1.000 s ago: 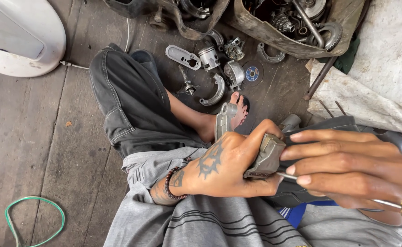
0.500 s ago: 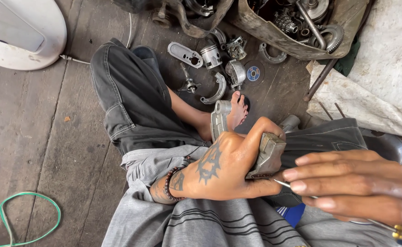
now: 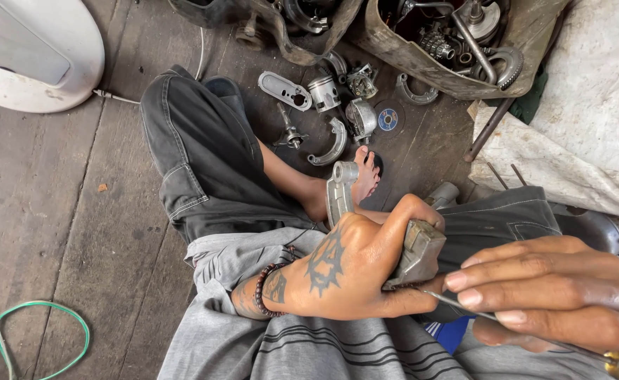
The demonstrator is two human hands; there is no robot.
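over lap, metal part (image 3: 415,250) in left hand (image 3: 345,271)

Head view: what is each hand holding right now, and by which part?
Left hand grips a grey metal part around its near end. Right hand pinches a thin metal tool along its shaft.

place: likely repair workshop — plank floor (image 3: 56,211) | scattered engine parts (image 3: 323,95) — greasy crate (image 3: 450,49)

left hand (image 3: 352,271) clenched shut; right hand (image 3: 556,292) pinching, fingers extended.
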